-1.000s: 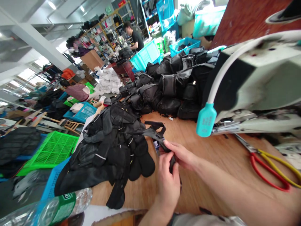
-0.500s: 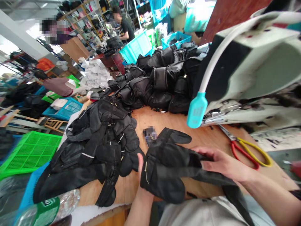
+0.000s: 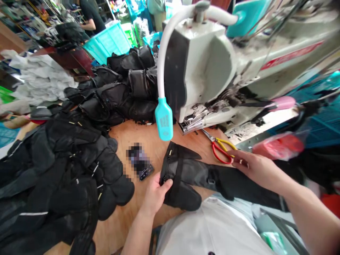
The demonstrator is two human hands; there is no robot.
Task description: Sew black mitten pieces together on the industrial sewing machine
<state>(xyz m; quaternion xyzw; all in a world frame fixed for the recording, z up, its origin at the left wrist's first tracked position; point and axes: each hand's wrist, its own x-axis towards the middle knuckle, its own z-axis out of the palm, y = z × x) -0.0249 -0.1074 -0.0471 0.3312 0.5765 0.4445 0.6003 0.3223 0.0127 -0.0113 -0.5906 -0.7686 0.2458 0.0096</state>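
A black fabric piece with rounded flaps and a long strap lies across the table edge in front of me. My left hand grips its left end, thumb on top near a zipper. At the right, my right hand has its fingers bent at the handles of the scissors, one red and one yellow; the fingertips touch the handles. The strap passes beneath my right wrist. A phone, partly blurred out, rests left of the fabric piece.
Black fabric pieces are heaped on the left and at the back. A sewing machine with a turquoise-tipped lamp stands over the table. Behind are a turquoise crate and a person in black.
The view has swung right. My right hand has left the fabric and moved to the scissors. My left thumb now presses on the fabric's left end, which lies flatter.
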